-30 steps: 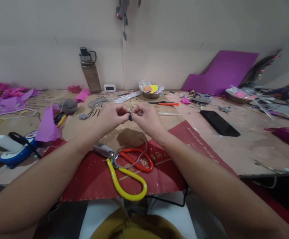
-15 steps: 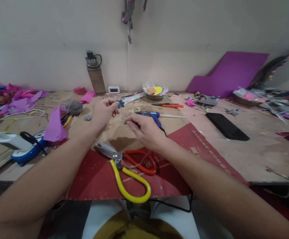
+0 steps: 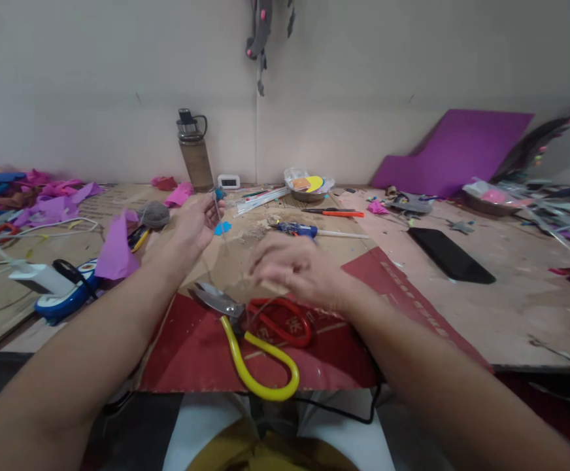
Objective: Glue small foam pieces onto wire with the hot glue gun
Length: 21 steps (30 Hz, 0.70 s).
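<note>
My left hand [image 3: 201, 222] is raised over the cardboard, its fingers closed on a small blue piece [image 3: 219, 193]. A thin, pale strand hangs down from those fingers and fades out in the blur. My right hand [image 3: 297, 268] hovers above the red handle of the scissors, its curled fingers smeared by motion; whether it grips the strand is unclear. Below both hands lie the scissors [image 3: 260, 337], with one yellow and one red handle. A flat blue cutout [image 3: 223, 227] rests beside my left hand. Just beyond my right hand is a blue glue gun [image 3: 297, 229] with a white glue stick.
Behind stand a water bottle [image 3: 194, 150], a small white clock [image 3: 229, 182] and a bowl [image 3: 309, 194]. A black phone [image 3: 450, 255] lies right, near an orange-handled tool [image 3: 336, 212]. Left are grey yarn [image 3: 153, 214], purple felt [image 3: 117, 252] and a blue power strip [image 3: 64, 304].
My right hand has moved down and toward me, away from my left hand, and is blurred. My left hand has turned and shifted slightly left. The blue cutout has come into sight.
</note>
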Motion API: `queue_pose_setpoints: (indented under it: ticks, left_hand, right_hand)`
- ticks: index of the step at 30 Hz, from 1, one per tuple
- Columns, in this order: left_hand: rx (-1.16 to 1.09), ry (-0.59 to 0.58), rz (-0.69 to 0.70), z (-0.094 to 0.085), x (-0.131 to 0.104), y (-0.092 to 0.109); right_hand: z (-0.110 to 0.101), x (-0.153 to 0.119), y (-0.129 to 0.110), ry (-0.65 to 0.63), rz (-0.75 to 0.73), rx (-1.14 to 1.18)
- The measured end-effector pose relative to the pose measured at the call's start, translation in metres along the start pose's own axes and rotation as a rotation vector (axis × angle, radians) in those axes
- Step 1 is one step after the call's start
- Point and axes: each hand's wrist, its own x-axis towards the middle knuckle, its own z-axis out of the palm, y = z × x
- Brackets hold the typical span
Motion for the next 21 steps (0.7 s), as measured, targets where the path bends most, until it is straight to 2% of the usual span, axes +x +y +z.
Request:
queue_pose_setpoints:
  ticks: [3, 4, 6, 8, 9, 10, 14, 16, 19, 21]
  left_hand:
    - [-0.106, -0.015, -0.009, 0.001, -0.002, 0.002]
    - [-0.101, -0.025, -0.001, 0.001, -0.003, 0.002]
    - [-0.07, -0.041, 0.031, 0.003, -0.007, 0.003]
    - [-0.042, -0.058, 0.057, 0.004, -0.01, 0.004]
    - [-0.03, -0.064, 0.064, 0.005, -0.012, 0.004]
    - [-0.021, -0.071, 0.069, 0.005, -0.013, 0.005]
    - [-0.001, -0.118, 0.083, 0.006, -0.017, 0.004]
    - [0.017, -0.152, 0.084, 0.006, -0.019, 0.004]
    - [0.044, -0.171, 0.077, 0.006, -0.021, 0.002]
    - [0.052, -0.161, 0.077, 0.005, -0.021, 0.001]
  right_hand:
    - [-0.018, -0.002, 0.027, 0.407, 0.38, -0.22]
    - [-0.022, -0.004, 0.038, 0.467, 0.495, -0.346]
    - [-0.027, -0.01, 0.059, 0.447, 0.699, -0.545]
    - [-0.024, -0.015, 0.078, 0.262, 0.825, -0.604]
    - [-0.021, -0.018, 0.085, 0.201, 0.845, -0.598]
    - [-0.018, -0.019, 0.09, 0.21, 0.855, -0.596]
    - [-0.01, -0.02, 0.097, 0.331, 1.005, -0.362]
    - [-0.011, -0.017, 0.095, 0.356, 1.035, -0.267]
    - [-0.013, -0.012, 0.088, 0.422, 0.991, -0.177]
    - [-0.011, -0.007, 0.081, 0.552, 0.913, -0.054]
